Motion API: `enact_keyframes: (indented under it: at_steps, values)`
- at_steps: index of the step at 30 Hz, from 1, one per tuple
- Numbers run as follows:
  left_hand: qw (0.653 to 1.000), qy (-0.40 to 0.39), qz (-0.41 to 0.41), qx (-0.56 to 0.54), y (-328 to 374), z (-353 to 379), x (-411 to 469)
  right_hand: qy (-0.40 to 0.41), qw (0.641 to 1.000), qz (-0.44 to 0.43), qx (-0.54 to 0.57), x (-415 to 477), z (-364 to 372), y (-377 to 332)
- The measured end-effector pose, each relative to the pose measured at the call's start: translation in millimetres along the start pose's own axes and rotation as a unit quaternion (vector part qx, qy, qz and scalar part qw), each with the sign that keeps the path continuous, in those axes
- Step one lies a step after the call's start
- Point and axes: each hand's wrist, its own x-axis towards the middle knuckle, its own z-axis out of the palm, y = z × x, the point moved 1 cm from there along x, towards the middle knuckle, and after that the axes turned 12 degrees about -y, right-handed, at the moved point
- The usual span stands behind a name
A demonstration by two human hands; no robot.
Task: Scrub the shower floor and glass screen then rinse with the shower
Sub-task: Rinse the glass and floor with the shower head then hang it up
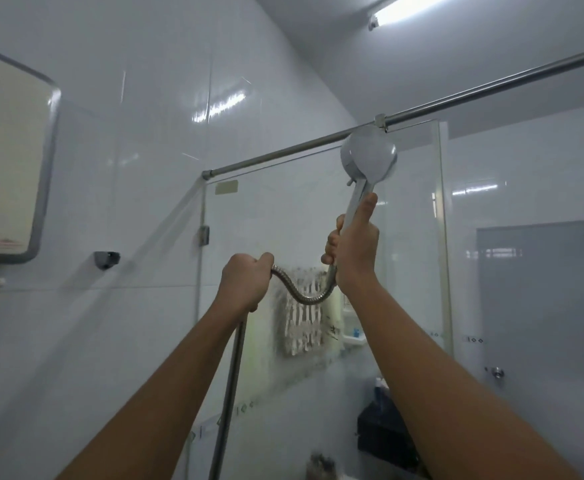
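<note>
Holding the shower head (368, 155) high before the glass screen (283, 216).
The right hand (354, 247) gripped its handle and the left hand (245, 282) clutched the metal hose (301, 297); glossy white wall tiles (145, 133), a steel rail (457, 95) and a water heater (6, 150) surrounded them.

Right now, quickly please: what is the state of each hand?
Left hand: closed, gripping the metal hose.
Right hand: closed, holding the handle of the shower head, raised near the top of the glass screen.
</note>
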Motion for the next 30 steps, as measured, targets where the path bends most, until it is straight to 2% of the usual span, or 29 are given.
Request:
enact_keyframes:
  at_steps: [13,23,30]
  values:
    - [1.0,0.017,0.026,-0.007,25,-5,10,-0.002,0.999,-0.014,0.029,33,2,-21]
    - [0.999,-0.013,0.032,-0.018,38,35,1,0.026,0.999,-0.037,0.028,21,-47,-40]
    - [0.997,-0.061,0.03,0.039,42,70,-23,0.045,0.999,0.012,0.004,-13,-83,-43]
